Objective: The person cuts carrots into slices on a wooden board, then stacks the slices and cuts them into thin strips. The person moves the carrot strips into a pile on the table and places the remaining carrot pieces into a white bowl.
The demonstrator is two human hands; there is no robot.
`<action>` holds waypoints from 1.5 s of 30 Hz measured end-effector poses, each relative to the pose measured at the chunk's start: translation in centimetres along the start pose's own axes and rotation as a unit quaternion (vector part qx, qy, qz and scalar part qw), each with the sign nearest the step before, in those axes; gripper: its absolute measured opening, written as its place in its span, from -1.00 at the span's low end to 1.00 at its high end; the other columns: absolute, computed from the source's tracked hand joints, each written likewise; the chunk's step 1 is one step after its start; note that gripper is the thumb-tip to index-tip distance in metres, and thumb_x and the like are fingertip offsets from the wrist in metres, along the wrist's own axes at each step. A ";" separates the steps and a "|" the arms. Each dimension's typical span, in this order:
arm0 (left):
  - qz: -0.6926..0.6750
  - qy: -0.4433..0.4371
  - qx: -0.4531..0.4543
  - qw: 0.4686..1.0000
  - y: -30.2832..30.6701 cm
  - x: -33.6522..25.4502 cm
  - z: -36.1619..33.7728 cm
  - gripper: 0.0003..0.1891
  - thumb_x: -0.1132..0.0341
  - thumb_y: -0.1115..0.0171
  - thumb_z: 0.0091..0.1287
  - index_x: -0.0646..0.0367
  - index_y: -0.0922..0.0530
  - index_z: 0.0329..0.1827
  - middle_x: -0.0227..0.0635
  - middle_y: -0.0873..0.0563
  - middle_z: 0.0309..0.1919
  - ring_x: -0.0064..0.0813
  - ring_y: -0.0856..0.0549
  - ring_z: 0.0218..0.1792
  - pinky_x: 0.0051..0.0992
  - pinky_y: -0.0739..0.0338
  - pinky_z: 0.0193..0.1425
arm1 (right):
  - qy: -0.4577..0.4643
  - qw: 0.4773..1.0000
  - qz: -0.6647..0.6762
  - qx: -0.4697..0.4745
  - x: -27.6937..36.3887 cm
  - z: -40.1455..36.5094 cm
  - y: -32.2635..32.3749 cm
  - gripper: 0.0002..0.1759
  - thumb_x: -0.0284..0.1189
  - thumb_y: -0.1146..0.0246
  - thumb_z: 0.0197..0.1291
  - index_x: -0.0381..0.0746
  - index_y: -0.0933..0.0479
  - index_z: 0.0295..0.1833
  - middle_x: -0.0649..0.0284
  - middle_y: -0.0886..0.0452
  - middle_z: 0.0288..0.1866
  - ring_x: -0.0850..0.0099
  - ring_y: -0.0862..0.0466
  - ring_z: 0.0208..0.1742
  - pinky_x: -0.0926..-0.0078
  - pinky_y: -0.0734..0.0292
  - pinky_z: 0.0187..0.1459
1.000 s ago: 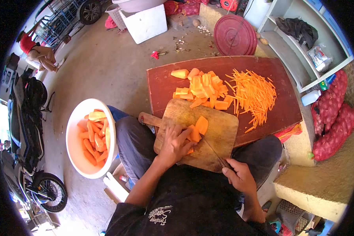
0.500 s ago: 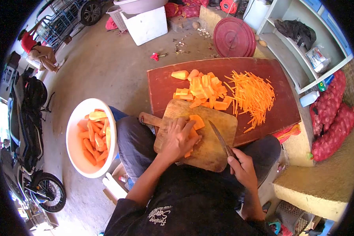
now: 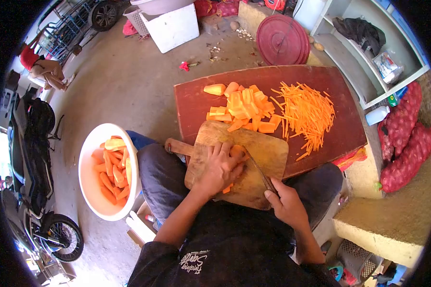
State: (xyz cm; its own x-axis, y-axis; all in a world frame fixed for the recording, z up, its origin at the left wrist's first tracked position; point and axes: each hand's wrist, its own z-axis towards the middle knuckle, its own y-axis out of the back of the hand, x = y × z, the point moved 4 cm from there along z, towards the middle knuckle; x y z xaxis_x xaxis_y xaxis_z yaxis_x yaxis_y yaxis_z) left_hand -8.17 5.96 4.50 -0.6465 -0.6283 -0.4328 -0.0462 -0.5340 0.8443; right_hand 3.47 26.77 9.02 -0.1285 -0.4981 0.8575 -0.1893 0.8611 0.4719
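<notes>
A wooden cutting board rests across my lap, its handle pointing left. My left hand presses down on carrot pieces on the board, with its fingers curled over them. Part of a carrot piece shows beyond the fingertips, and the rest is largely hidden under the hand. My right hand grips a knife by its handle. The blade's tip end is beside the carrot at my left fingers. Past the board, cut carrot chunks and a heap of carrot strips lie on a reddish-brown tabletop.
A white tub of peeled carrots stands left of my knee. Red net sacks lie at right, below a shelf unit. A motorcycle is parked at far left, and a person sits farther back.
My right hand has brought the knife leftward, from apart on the board to the carrot by my left fingers. My left hand stays on the carrot pieces. The view has shifted slightly.
</notes>
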 end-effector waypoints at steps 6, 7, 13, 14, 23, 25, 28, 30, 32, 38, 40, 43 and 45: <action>0.003 -0.017 0.021 1.000 0.0 0.1 0.2 -0.56 0.25 -0.50 0.32 0.11 -0.72 0.25 -0.04 -0.60 0.15 0.02 -0.58 0.18 -0.03 -0.47 0.25 | -0.011 0.996 -0.091 0.002 1.3 -0.9 -0.3 -0.49 -0.23 -0.18 0.66 -0.36 -0.47 0.49 -0.35 -0.73 0.15 -0.35 -0.76 0.13 -0.20 -0.68 0.14; 0.002 -0.017 0.020 1.000 0.0 0.2 0.2 -0.55 0.26 -0.50 0.32 0.12 -0.71 0.27 -0.03 -0.60 0.14 0.02 -0.58 0.18 -0.03 -0.47 0.26 | -0.022 0.996 -0.089 0.011 1.5 -0.9 -0.2 -0.50 -0.23 -0.17 0.67 -0.36 -0.46 0.48 -0.35 -0.73 0.14 -0.36 -0.75 0.12 -0.21 -0.68 0.13; -0.007 -0.033 0.021 0.999 0.1 0.2 0.0 -0.57 0.26 -0.50 0.32 0.15 -0.72 0.24 0.01 -0.58 0.18 0.07 -0.57 0.18 0.00 -0.49 0.31 | -0.021 0.992 -0.116 0.033 2.2 0.0 -0.2 -0.54 -0.30 -0.19 0.64 -0.39 -0.45 0.43 -0.35 -0.73 0.09 -0.38 -0.75 0.06 -0.22 -0.66 0.07; -0.014 -0.031 0.020 0.999 -0.1 0.4 -0.2 -0.59 0.26 -0.50 0.33 0.14 -0.73 0.22 0.02 -0.57 0.19 0.08 -0.57 0.19 0.00 -0.49 0.31 | -0.020 0.990 -0.128 0.048 2.0 1.4 -0.7 -0.53 -0.33 -0.21 0.64 -0.39 -0.45 0.46 -0.34 -0.73 0.09 -0.35 -0.75 0.07 -0.18 -0.66 0.05; -0.051 -0.018 0.000 0.999 -0.3 0.4 -0.5 -0.67 0.30 -0.49 0.31 0.11 -0.80 0.13 0.00 -0.56 0.21 0.06 -0.56 0.21 -0.03 -0.52 0.32 | 0.008 0.990 -0.134 0.042 3.4 2.0 -0.5 -0.58 -0.34 -0.24 0.61 -0.41 -0.47 0.37 -0.33 -0.71 -0.05 -0.37 -0.73 -0.01 -0.16 -0.65 -0.04; -0.050 -0.026 -0.012 0.998 0.0 0.0 -0.4 -0.67 0.32 -0.50 0.29 0.11 -0.82 0.12 -0.05 -0.57 0.20 0.04 -0.56 0.19 -0.04 -0.53 0.31 | -0.013 0.990 -0.133 0.054 2.8 2.2 -1.0 -0.55 -0.34 -0.24 0.61 -0.41 -0.46 0.41 -0.33 -0.71 -0.03 -0.36 -0.74 0.00 -0.14 -0.66 -0.04; -0.044 -0.032 -0.001 0.998 -0.4 0.2 -0.2 -0.71 0.35 -0.51 0.24 0.12 -0.83 0.04 -0.14 -0.62 0.11 0.00 -0.58 0.14 -0.07 -0.54 0.29 | 0.000 0.990 -0.131 0.060 2.7 3.9 -1.1 -0.53 -0.34 -0.24 0.60 -0.41 -0.45 0.45 -0.33 -0.71 -0.02 -0.34 -0.75 0.00 -0.12 -0.66 -0.04; -0.042 -0.055 -0.018 0.997 0.1 0.1 0.2 -0.73 0.36 -0.51 0.22 0.13 -0.83 -0.02 -0.18 -0.64 0.04 -0.03 -0.59 0.10 -0.12 -0.56 0.25 | 0.047 0.990 -0.127 0.036 4.2 3.4 -0.8 -0.59 -0.35 -0.24 0.61 -0.37 -0.48 0.38 -0.33 -0.70 -0.05 -0.34 -0.74 -0.01 -0.12 -0.65 -0.05; -0.048 -0.058 -0.032 0.997 0.2 0.1 0.2 -0.74 0.37 -0.51 0.19 0.15 -0.82 -0.05 -0.19 -0.65 -0.01 -0.05 -0.60 0.07 -0.16 -0.58 0.22 | 0.025 0.990 -0.133 0.033 3.8 2.8 -0.9 -0.63 -0.35 -0.23 0.61 -0.34 -0.48 0.34 -0.32 -0.69 -0.08 -0.34 -0.73 -0.01 -0.12 -0.64 -0.04; -0.052 -0.069 -0.025 0.996 0.0 0.2 -0.1 -0.73 0.40 -0.50 0.16 0.19 -0.81 -0.06 -0.16 -0.65 -0.03 -0.04 -0.61 0.07 -0.18 -0.61 0.21 | 0.036 0.991 -0.122 0.027 3.6 4.2 -1.4 -0.69 -0.35 -0.24 0.60 -0.32 -0.48 0.25 -0.29 -0.69 -0.12 -0.33 -0.74 -0.03 -0.14 -0.63 -0.07; -0.051 -0.063 -0.028 0.996 0.0 0.4 -0.3 -0.73 0.40 -0.50 0.16 0.19 -0.81 -0.06 -0.16 -0.65 -0.02 -0.03 -0.60 0.09 -0.16 -0.61 0.25 | 0.029 0.992 -0.118 0.031 3.9 4.3 -1.3 -0.69 -0.35 -0.24 0.60 -0.33 -0.47 0.25 -0.28 -0.69 -0.12 -0.33 -0.73 -0.03 -0.14 -0.62 -0.07; -0.083 -0.044 -0.020 0.995 0.3 0.4 -0.6 -0.75 0.39 -0.50 0.15 0.22 -0.79 -0.09 -0.15 -0.65 0.00 -0.02 -0.60 0.11 -0.14 -0.61 0.29 | 0.035 0.991 -0.129 0.032 3.1 4.0 -2.1 -0.68 -0.35 -0.25 0.59 -0.33 -0.48 0.26 -0.28 -0.69 -0.11 -0.34 -0.73 -0.03 -0.14 -0.62 -0.07; -0.079 -0.037 -0.005 0.996 0.4 0.3 -0.6 -0.75 0.39 -0.50 0.14 0.24 -0.78 -0.11 -0.14 -0.65 0.00 0.00 -0.61 0.12 -0.13 -0.61 0.30 | 0.057 0.987 -0.151 0.024 3.0 5.1 -2.5 -0.66 -0.35 -0.24 0.59 -0.34 -0.49 0.28 -0.29 -0.69 -0.08 -0.34 -0.73 -0.03 -0.15 -0.62 -0.06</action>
State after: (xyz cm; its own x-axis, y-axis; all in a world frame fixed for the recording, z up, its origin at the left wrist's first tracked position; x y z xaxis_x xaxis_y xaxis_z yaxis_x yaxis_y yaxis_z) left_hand -7.90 5.25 4.51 -0.6869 -0.4920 -0.5349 -0.1440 -0.6293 0.7637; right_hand -1.39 22.59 9.32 0.0505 -0.7149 0.6974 -0.2489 0.6673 0.7020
